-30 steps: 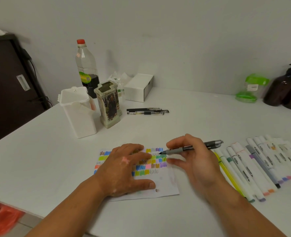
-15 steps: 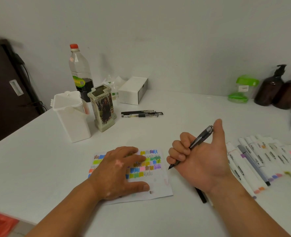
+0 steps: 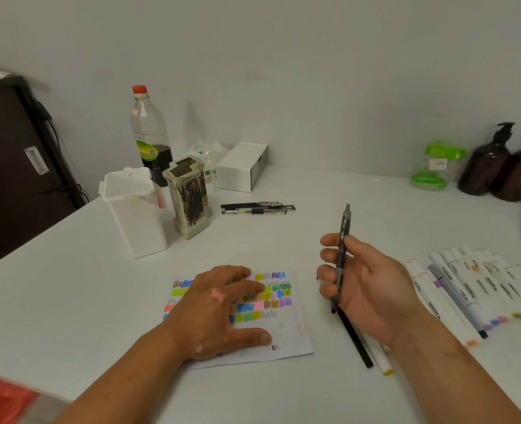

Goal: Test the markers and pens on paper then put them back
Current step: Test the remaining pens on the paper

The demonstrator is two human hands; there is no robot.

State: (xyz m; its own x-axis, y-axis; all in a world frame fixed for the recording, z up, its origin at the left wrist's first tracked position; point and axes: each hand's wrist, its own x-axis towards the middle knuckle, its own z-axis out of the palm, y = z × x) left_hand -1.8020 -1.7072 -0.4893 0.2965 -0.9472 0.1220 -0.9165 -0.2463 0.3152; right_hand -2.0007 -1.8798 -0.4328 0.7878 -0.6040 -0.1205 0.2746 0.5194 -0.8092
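My left hand [image 3: 219, 310] lies flat, fingers spread, on the paper [image 3: 271, 325] with colour swatches; my right hand [image 3: 366, 289] is raised just right of the paper, palm up, fingers curled round a grey pen [image 3: 341, 255] held almost upright; the markers [image 3: 479, 286] lie in a row further right.

No txt legible anywhere. Dark print runs along the markers [image 3: 467, 293], too small & blurred to read. The pen [image 3: 344, 221] in the right hand [image 3: 372, 289] has pale lettering nr its clip, unreadable. The bottle [image 3: 149, 130] has a green label [image 3: 147, 150] w/ a QR-type square. The green container [image 3: 430, 182] has a white sticker [image 3: 438, 163], print illegible.
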